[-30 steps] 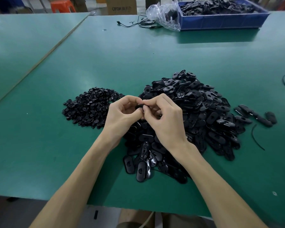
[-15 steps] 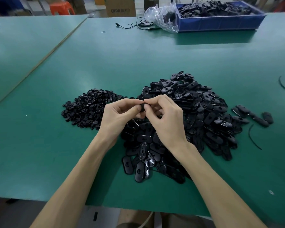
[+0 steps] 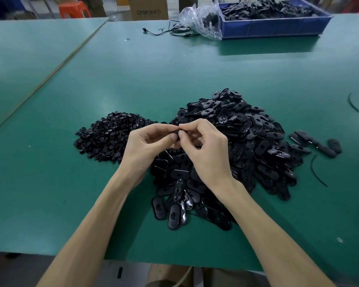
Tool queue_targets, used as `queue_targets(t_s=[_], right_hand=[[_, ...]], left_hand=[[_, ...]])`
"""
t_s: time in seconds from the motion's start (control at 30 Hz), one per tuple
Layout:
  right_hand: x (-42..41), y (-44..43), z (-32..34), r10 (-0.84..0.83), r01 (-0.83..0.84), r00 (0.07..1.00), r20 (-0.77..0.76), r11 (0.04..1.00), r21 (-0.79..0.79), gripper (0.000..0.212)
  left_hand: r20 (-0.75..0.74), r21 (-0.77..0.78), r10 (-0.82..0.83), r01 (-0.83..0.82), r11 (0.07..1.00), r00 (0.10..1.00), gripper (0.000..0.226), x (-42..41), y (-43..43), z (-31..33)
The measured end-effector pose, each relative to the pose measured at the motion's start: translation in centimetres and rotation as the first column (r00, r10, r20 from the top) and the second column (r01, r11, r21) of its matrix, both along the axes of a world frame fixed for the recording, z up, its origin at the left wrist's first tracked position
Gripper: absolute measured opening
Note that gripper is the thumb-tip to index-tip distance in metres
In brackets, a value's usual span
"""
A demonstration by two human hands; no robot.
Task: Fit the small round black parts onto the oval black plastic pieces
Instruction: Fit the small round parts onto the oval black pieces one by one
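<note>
Black plastic is pinched between both hands above the pile of oval pieces point(image 3: 247, 141): an oval piece point(image 3: 175, 132) is gripped by the left hand point(image 3: 147, 148), while the right hand point(image 3: 205, 154) is closed narrowly onto it. Round parts point(image 3: 110, 135) are heaped just left.

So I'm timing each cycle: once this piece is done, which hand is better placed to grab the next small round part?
Probably the left hand: the pile of round parts lies just beside it, while the right hand hovers over the oval pieces.
</note>
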State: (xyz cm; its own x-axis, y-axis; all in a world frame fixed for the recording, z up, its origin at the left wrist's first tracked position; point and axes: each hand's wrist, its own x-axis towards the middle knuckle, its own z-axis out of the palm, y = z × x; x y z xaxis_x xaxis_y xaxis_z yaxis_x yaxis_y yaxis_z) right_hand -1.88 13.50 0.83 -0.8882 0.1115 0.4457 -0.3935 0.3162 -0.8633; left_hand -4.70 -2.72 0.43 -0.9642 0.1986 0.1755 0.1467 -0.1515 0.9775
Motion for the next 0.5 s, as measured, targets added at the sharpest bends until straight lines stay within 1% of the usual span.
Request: queue_targets(t_s=[0.23,0.4,0.5], right_hand=[[0.07,-0.01,-0.02,-0.002,0.002,1.000,0.006,1.000,0.009,0.004],[0.04,-0.10,0.04,0.003,-0.003,1.000,0.003,1.000,0.010,0.005],[0.03,-0.11,-0.02,0.004,-0.004,1.000,0.010,1.000,0.022,0.004]], left_hand=[[0.020,-0.010,0.018,-0.018,1.000,1.000,0.018,0.08,0.07,0.07],[0.043,0.020,0.010,-0.011,1.000,0.999,0.019,0.09,-0.03,0.22],[0.037,-0.004,0.017,-0.016,1.000,0.999,0.020,0.05,0.02,0.11]])
